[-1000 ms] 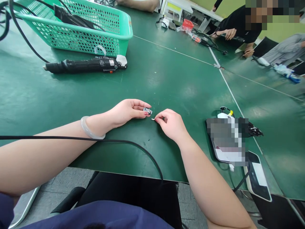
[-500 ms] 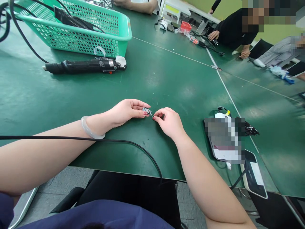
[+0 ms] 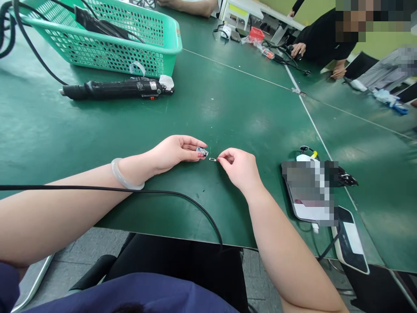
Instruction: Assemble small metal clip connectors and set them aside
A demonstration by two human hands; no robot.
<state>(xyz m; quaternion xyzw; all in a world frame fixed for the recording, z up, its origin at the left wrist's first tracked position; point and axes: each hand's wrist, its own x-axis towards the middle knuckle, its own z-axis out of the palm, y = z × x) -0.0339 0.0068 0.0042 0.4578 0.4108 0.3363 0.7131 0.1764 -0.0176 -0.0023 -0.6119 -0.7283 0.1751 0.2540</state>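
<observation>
My left hand [image 3: 174, 151] is closed, pinching a small rectangular piece [image 3: 203, 151] with a grey, speckled face between thumb and fingers. It looks like a little circuit board, but its details are too small to make out. Just to the right, my right hand [image 3: 240, 170] pinches one end of a tiny pale rectangular frame [image 3: 212, 159] with an open middle. A short gap separates the frame from the speckled piece. Both hands are low over the green table [image 3: 208, 117].
A black electric screwdriver [image 3: 114, 88] lies before a green perforated basket [image 3: 110, 52] holding dark cabled items. A black cable [image 3: 156, 191] crosses my left forearm. At right are a partly blurred tray-like item [image 3: 302, 191] and a phone-like device [image 3: 353, 241]. A person [image 3: 321, 39] sits across the table.
My right hand has moved slightly right, drawing the small frame away from the speckled piece, so the frame now shows whole. My left hand has barely moved.
</observation>
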